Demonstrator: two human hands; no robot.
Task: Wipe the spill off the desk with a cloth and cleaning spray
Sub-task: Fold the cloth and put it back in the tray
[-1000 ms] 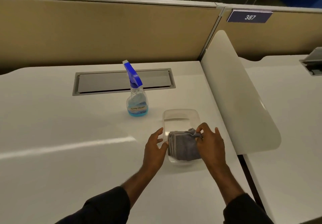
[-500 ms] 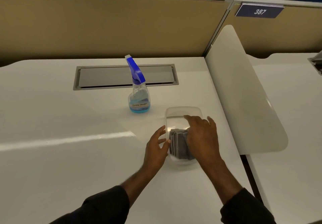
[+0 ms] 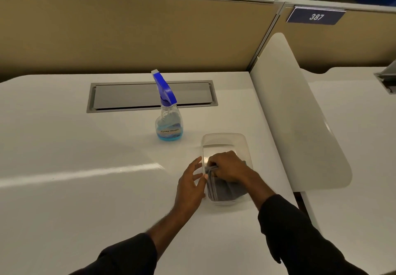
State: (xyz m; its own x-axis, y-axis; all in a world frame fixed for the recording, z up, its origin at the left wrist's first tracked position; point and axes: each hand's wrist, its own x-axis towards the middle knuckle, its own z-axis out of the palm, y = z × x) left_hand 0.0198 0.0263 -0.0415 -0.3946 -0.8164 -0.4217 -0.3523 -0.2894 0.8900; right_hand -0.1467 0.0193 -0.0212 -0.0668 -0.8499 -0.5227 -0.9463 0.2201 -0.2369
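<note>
A clear plastic container (image 3: 222, 138) stands on the white desk (image 3: 85, 189) and holds a folded grey cloth (image 3: 225, 191). My right hand (image 3: 228, 166) is inside the container, fingers closed around the cloth's top fold. Against the container's left wall rests my left hand (image 3: 190, 185), fingers spread. A clear spray bottle (image 3: 169, 122) with a blue trigger head and a little blue liquid stands upright just behind and left of the container. No spill is visible on the desk.
A grey metal cable hatch (image 3: 150, 96) is set into the desk behind the bottle. A tan partition wall (image 3: 128, 34) runs along the back. A white divider panel (image 3: 295, 120) borders the desk on the right, with another desk beyond it.
My right hand moved from lying flat over the cloth to gripping its top fold, bunching it. The left hand stays at the container's side. The camera shifted slightly.
</note>
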